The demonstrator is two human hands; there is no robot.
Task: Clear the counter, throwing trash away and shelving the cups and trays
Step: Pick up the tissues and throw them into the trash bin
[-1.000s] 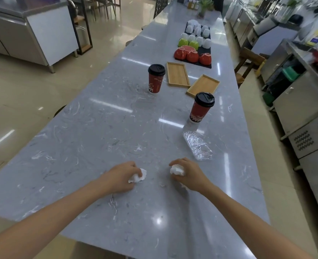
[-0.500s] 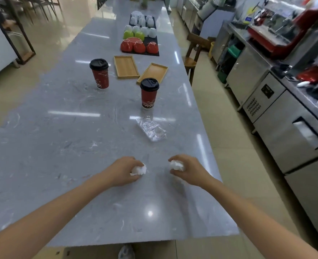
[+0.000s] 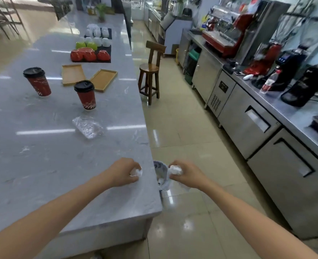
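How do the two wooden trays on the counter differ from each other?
The left wooden tray lies roughly square to the counter's length; the right wooden tray is turned at an angle. The right one sits nearer the counter's edge and just behind a lidded red cup. Both are shallow, rimmed and empty, and their near corners almost meet.

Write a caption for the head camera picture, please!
Left hand and right hand each grip a crumpled tissue at the counter corner, near a bin.
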